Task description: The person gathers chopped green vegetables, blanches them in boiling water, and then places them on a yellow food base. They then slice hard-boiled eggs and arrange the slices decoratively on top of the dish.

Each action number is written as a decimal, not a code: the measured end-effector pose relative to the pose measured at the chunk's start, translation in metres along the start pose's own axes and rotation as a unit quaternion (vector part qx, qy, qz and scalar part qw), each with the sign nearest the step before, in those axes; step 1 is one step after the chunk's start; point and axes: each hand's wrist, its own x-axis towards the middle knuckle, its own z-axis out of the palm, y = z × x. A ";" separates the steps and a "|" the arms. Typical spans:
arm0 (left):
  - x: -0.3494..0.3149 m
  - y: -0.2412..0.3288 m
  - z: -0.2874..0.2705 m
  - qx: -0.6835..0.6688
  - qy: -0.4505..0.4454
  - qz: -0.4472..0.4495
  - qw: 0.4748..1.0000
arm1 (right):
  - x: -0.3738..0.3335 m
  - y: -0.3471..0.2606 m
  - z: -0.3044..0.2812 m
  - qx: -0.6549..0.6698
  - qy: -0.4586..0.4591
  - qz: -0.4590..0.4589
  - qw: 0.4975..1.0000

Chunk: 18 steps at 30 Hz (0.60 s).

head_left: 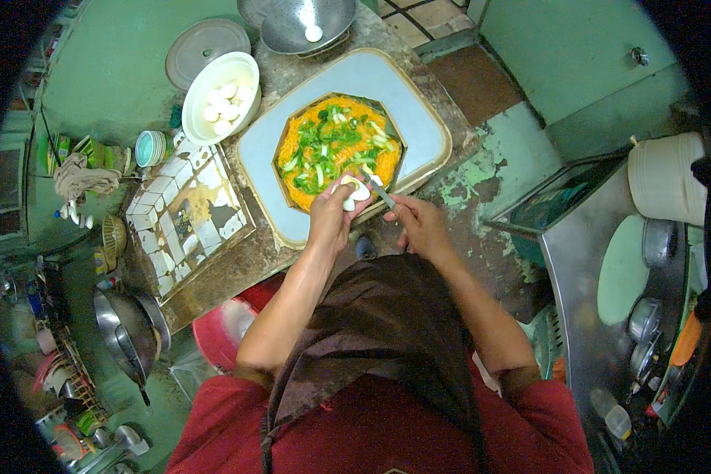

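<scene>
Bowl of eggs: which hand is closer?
Left. In the picture, the left hand is below and right of the bowl; the right hand is farther right, holding a knife.

Brighter centre, dim grainy edges, strong fisheye curvature.

eggs (230,112) in bowl (193,110) left of noodles (343,151)

I am looking into a well-worn kitchen, though I cannot tell whether it serves a home or a shop. Food and cookware show me this: orange noodles (293,146) topped with greens (324,133), a white bowl (242,69) of eggs (222,126), a metal colander (336,24), and metal pots (658,241) by a steel counter (577,261). I also see chipped tiles (166,241) and green walls (110,63).
</scene>
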 end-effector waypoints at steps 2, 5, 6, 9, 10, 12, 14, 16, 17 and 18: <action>0.001 0.000 0.001 -0.002 -0.003 0.002 1.000 | -0.007 -0.007 -0.002 0.092 -0.033 0.020 0.995; -0.006 0.000 -0.003 -0.008 -0.010 0.010 1.000 | -0.030 -0.001 0.007 -0.064 -0.004 -0.141 0.988; -0.009 -0.001 -0.005 -0.007 -0.006 0.003 1.000 | -0.034 0.005 0.011 -0.082 0.030 -0.232 0.969; -0.018 -0.003 -0.011 -0.009 -0.006 -0.017 1.000 | -0.035 0.025 0.020 -0.096 0.032 -0.214 0.972; -0.019 -0.003 -0.014 -0.013 -0.014 -0.021 1.000 | -0.032 0.030 0.022 -0.088 0.040 -0.232 0.968; -0.019 -0.002 -0.019 -0.017 -0.017 -0.031 0.999 | -0.027 0.037 0.025 -0.070 0.060 -0.247 0.964; -0.018 0.000 -0.024 -0.018 -0.013 -0.036 0.999 | -0.021 0.036 0.026 -0.118 0.067 -0.260 0.956; -0.015 0.004 -0.028 0.014 -0.003 -0.027 1.000 | -0.018 0.028 0.027 -0.104 0.055 -0.206 0.972; -0.013 0.006 -0.029 0.033 0.010 -0.025 0.999 | -0.017 0.022 0.029 -0.066 0.032 -0.143 0.987; -0.011 0.007 -0.029 0.039 0.011 -0.019 0.999 | -0.015 0.016 0.030 -0.024 0.001 -0.076 0.997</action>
